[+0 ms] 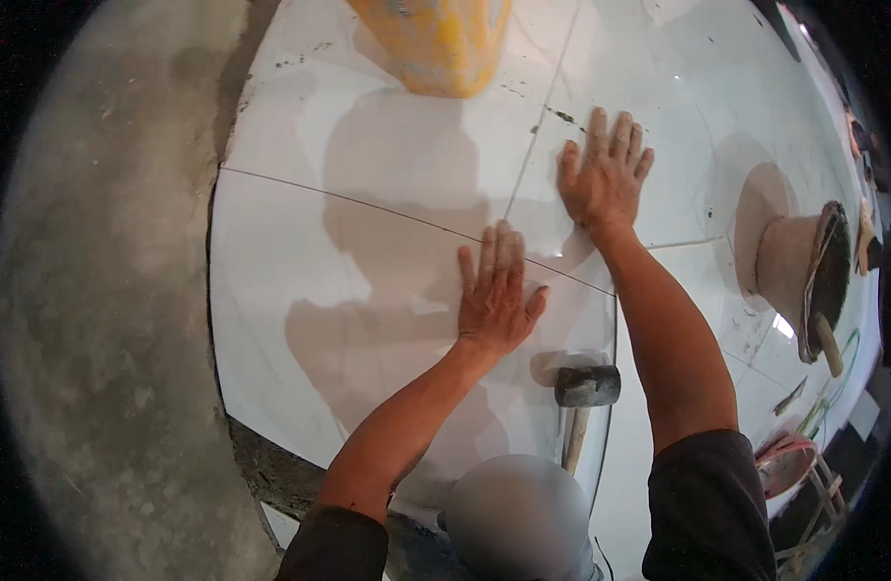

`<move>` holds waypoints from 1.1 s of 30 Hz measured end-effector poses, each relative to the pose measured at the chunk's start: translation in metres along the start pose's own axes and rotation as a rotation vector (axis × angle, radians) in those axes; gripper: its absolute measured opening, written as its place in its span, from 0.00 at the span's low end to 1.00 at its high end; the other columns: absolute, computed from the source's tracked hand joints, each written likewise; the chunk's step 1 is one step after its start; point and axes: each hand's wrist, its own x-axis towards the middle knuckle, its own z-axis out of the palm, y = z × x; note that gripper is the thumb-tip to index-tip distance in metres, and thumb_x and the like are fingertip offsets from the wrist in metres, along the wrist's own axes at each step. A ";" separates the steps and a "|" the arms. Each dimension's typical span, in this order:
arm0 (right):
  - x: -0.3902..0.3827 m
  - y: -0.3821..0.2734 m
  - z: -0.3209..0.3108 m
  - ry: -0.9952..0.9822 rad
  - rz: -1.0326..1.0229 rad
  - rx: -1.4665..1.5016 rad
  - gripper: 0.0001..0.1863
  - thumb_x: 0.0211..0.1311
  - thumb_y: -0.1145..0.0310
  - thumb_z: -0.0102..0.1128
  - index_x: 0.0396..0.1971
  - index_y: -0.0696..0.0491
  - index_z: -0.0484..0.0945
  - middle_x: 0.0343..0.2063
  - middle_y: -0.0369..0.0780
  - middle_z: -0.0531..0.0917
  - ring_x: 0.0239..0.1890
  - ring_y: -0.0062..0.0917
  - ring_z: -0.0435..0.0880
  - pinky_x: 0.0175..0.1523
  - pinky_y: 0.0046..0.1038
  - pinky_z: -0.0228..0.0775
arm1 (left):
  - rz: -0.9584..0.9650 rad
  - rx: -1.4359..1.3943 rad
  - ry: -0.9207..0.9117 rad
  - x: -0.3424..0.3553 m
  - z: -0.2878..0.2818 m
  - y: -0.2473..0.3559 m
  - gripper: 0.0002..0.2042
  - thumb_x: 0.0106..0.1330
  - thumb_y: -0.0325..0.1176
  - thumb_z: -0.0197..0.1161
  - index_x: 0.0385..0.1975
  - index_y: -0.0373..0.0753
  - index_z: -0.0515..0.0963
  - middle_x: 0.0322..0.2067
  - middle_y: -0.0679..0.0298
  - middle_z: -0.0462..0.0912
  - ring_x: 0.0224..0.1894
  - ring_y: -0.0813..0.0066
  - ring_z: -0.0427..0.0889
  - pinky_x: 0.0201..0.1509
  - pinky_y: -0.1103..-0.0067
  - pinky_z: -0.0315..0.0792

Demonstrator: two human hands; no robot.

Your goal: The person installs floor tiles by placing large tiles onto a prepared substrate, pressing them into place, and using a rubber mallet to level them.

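My left hand (494, 290) lies flat, fingers spread, on a large glossy white floor tile (300, 290), its fingertips at the tile's far joint line. Farther off to the right, my right hand (605, 174) presses flat on the neighbouring white tile (678, 107), just past the cross of the joints. Neither hand holds anything. A rubber mallet (586, 392) with a dark head and wooden handle rests on the near tile between my forearms.
Bare grey concrete floor (107, 290) runs along the left of the tiles. A yellow bucket (436, 39) stands on the far tiles. At the right sits a tan bucket (799, 266) with a tool handle in it, and a pink bowl (784, 465) lies lower right.
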 end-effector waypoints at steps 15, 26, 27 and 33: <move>-0.002 -0.006 -0.007 -0.035 -0.012 -0.069 0.33 0.69 0.52 0.42 0.70 0.50 0.53 0.70 0.53 0.52 0.72 0.49 0.47 0.72 0.54 0.35 | -0.327 0.244 0.228 -0.002 -0.087 -0.247 0.39 0.68 0.54 0.49 0.70 0.33 0.48 0.71 0.48 0.46 0.73 0.46 0.44 0.71 0.47 0.39; 0.000 -0.007 -0.004 -0.085 0.008 -0.115 0.34 0.69 0.51 0.39 0.71 0.50 0.52 0.70 0.51 0.51 0.73 0.47 0.46 0.72 0.54 0.35 | -0.781 0.128 0.381 0.049 -0.109 -0.315 0.40 0.70 0.60 0.40 0.71 0.33 0.45 0.72 0.48 0.42 0.74 0.49 0.38 0.73 0.49 0.34; 0.000 -0.007 -0.003 -0.082 0.006 -0.115 0.34 0.69 0.51 0.39 0.71 0.50 0.52 0.70 0.51 0.51 0.73 0.47 0.46 0.72 0.54 0.35 | -0.861 0.096 0.410 0.051 -0.111 -0.316 0.40 0.70 0.60 0.39 0.71 0.33 0.45 0.72 0.48 0.42 0.74 0.49 0.38 0.73 0.49 0.33; -0.003 -0.006 -0.004 -0.044 -0.023 -0.078 0.34 0.69 0.52 0.41 0.70 0.51 0.53 0.70 0.53 0.52 0.72 0.49 0.47 0.72 0.55 0.35 | -1.036 0.070 0.368 0.061 -0.123 -0.305 0.38 0.70 0.58 0.37 0.71 0.33 0.46 0.72 0.48 0.41 0.74 0.48 0.36 0.72 0.48 0.32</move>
